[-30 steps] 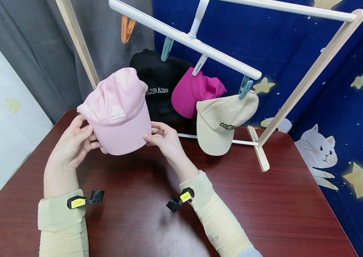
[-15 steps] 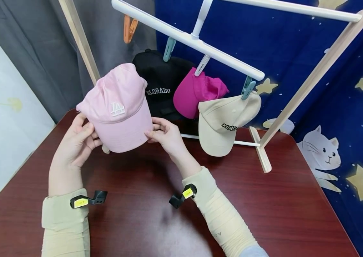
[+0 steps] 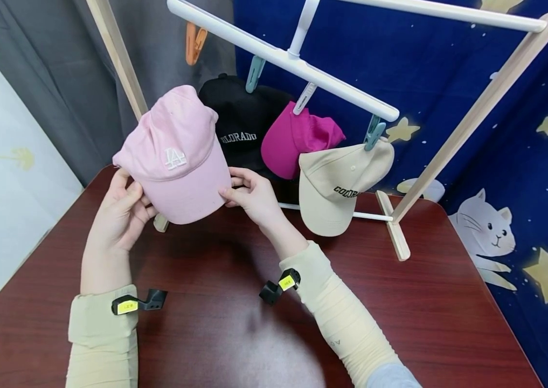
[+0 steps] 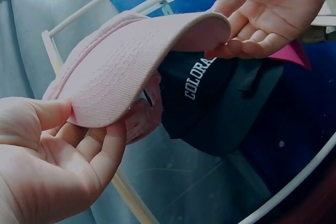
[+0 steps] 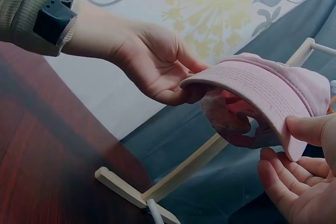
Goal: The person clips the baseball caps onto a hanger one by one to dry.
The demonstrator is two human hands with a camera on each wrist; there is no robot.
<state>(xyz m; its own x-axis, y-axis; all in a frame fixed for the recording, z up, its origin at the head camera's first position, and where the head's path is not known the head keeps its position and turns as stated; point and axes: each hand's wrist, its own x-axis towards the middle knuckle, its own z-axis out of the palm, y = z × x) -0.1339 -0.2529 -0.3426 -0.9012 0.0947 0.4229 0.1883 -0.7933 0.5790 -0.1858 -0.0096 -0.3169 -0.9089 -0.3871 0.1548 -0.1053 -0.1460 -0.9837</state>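
Note:
A light pink baseball cap with a white LA emblem is held up over the table, its brim toward me. My left hand pinches one side of the brim between thumb and fingers. At the opposite brim edge, my right hand pinches with thumb on top and fingers beneath. Both wrist views show this two-sided grip on the cap, and in the right wrist view the underside of the brim shows. An unused orange clip hangs above the cap, apart from it.
Behind, a white hanger bar on a wooden rack carries a black cap, a magenta cap and a beige cap, each clipped. The rack stands on a dark red table before curtains.
The pink cap has risen a little toward the hanger bar, tilting slightly. Both hands moved up with it, keeping their grip on the brim. The clipped caps stay in place.

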